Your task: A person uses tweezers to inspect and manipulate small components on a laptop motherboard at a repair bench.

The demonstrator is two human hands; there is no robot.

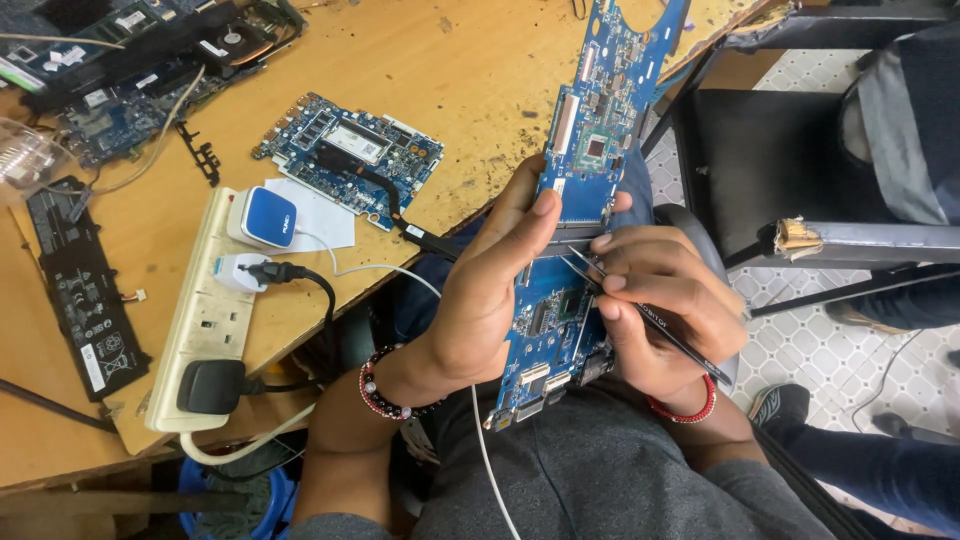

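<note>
My left hand (480, 300) grips a long blue circuit board (590, 130) from its left edge, thumb pressed on the board's face. The board stands tilted over my lap, its lower end near my grey shirt. My right hand (665, 310) holds black tweezers (660, 330) like a pen, their tips touching the board's middle beside my left thumb. Both wrists wear beaded bracelets.
A wooden table (450, 60) carries a second blue circuit board (350, 150), a white power strip (200, 320) with plugs and chargers, a black battery pack (80, 290) and more boards at the top left. A black chair (780, 160) and another person's legs are at the right.
</note>
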